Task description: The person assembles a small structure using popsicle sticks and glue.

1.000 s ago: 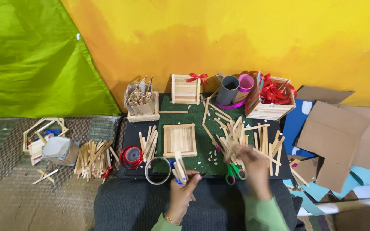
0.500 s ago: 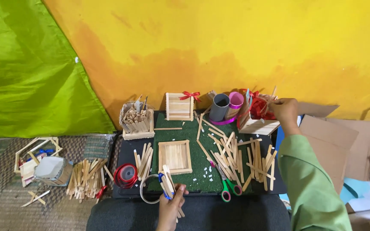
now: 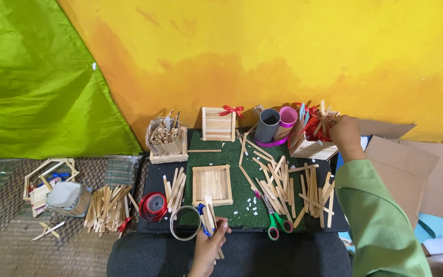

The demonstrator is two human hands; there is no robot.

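My left hand (image 3: 209, 245) is at the near edge of the green mat (image 3: 237, 202), closed around a few flat wooden sticks (image 3: 208, 211) and a blue-handled tool. My right hand (image 3: 345, 134), in a green sleeve, is stretched to the far right and grips a bunch of wooden sticks (image 3: 324, 117) over a stick-built box (image 3: 314, 147) with red ribbon inside. A square stick tray (image 3: 212, 184) lies on the mat in front of my left hand. Loose sticks (image 3: 288, 187) are scattered across the mat's right half.
A stick crate with a red bow (image 3: 219, 123), grey and pink cups (image 3: 276, 123), a basket of sticks (image 3: 167, 141), red tape (image 3: 154, 204), a clear tape ring (image 3: 184, 223), green scissors (image 3: 275, 223). Cardboard sheets (image 3: 406, 169) right; stick pile (image 3: 107, 209) left.
My right hand has lifted a bunch of sticks off the mat and carried it up and right to the box with red ribbon. My left hand stayed near the mat's front edge.
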